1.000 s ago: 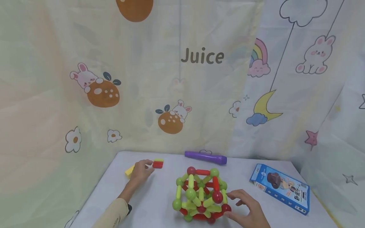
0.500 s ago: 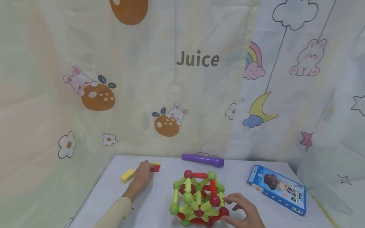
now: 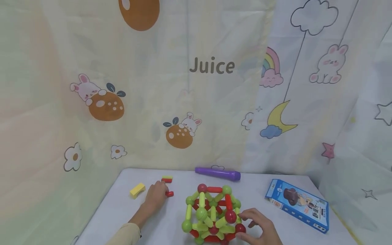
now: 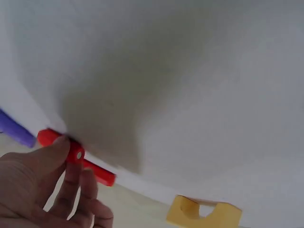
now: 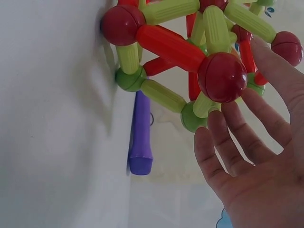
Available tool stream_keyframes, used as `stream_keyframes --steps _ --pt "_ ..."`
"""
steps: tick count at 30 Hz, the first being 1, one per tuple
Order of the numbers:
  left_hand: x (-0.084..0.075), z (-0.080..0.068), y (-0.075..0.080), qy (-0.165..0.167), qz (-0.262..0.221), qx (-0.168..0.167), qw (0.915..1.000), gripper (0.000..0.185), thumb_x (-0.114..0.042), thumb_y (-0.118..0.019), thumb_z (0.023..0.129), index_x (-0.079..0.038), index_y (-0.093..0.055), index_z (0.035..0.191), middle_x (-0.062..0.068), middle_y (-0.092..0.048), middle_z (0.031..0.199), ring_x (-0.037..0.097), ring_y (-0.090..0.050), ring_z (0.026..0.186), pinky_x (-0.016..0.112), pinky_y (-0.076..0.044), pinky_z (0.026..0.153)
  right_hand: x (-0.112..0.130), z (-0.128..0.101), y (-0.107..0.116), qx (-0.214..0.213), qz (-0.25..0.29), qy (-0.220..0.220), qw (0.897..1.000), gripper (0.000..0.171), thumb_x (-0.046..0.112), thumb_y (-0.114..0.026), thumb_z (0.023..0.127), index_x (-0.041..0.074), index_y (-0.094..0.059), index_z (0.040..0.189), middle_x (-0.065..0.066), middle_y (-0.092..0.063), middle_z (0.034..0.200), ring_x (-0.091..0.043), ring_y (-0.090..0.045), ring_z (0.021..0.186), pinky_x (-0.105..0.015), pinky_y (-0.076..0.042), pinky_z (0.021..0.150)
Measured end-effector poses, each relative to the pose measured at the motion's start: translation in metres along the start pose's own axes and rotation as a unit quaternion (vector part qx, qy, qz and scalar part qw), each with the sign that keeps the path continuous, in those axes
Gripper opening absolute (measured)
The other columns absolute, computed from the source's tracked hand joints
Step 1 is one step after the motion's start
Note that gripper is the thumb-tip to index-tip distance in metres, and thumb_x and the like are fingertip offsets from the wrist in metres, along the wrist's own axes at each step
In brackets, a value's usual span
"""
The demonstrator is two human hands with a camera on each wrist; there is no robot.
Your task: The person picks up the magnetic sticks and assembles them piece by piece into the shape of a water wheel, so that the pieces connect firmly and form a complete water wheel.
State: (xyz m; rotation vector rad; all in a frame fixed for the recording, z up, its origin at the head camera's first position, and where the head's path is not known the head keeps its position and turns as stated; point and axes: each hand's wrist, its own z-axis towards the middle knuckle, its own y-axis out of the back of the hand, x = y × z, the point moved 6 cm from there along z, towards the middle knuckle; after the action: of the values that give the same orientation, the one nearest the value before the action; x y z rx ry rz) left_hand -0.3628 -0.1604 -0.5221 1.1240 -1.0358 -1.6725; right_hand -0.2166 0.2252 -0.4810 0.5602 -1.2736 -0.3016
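Observation:
My left hand (image 3: 157, 196) pinches a red magnetic rod (image 4: 76, 151) between thumb and fingers, low over the white table. Beyond it lie a red rod (image 3: 166, 181) and a yellow-green rod (image 3: 167, 177) side by side. In the middle front stands a cage-like structure (image 3: 201, 214) of red and green balls joined by rods. At its right side is my right hand (image 3: 260, 227), thumb at a lower red ball (image 3: 240, 228) and fingertips by the frame. In the right wrist view those fingers (image 5: 242, 133) are fairly straight, their tips against the structure.
A yellow block (image 3: 137, 190) with an arched cutout lies left of my left hand. Along the back edge rests a purple microphone-shaped piece (image 3: 218, 173). A blue printed box (image 3: 298, 206) lies at the right. A patterned curtain (image 3: 214, 136) rises behind the table.
My left hand reached the small rods, took a red one and drew it back toward me, away from the others. The right hand stays beside the structure. The head view has shifted slightly.

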Motion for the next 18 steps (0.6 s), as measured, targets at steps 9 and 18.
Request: stream_keyframes --steps 9,18 --pt "-0.041 -0.055 0.038 -0.006 -0.213 0.017 0.9768 0.020 -0.007 -0.091 0.085 -0.014 -0.086 0.103 -0.012 -0.073 0.089 0.012 -0.057 0.081 0.026 -0.048 0.066 0.003 0.000 0.005 0.008 -0.009 0.002 1.000 0.038 0.026 -0.085 0.094 0.011 -0.073 0.127 -0.005 -0.069 0.118 -0.016 -0.065 0.103 -0.032 -0.062 0.082" --pt "-0.097 -0.093 0.089 -0.094 -0.307 0.019 0.9469 0.024 -0.009 -0.088 0.090 -0.024 -0.086 0.108 -0.019 -0.072 0.097 0.015 -0.063 0.091 0.026 -0.052 0.078 0.002 -0.002 0.002 0.004 -0.009 0.006 1.000 0.038 0.026 -0.086 0.094 0.012 -0.074 0.126 -0.004 -0.070 0.117 -0.008 -0.064 0.101 -0.033 -0.063 0.081"
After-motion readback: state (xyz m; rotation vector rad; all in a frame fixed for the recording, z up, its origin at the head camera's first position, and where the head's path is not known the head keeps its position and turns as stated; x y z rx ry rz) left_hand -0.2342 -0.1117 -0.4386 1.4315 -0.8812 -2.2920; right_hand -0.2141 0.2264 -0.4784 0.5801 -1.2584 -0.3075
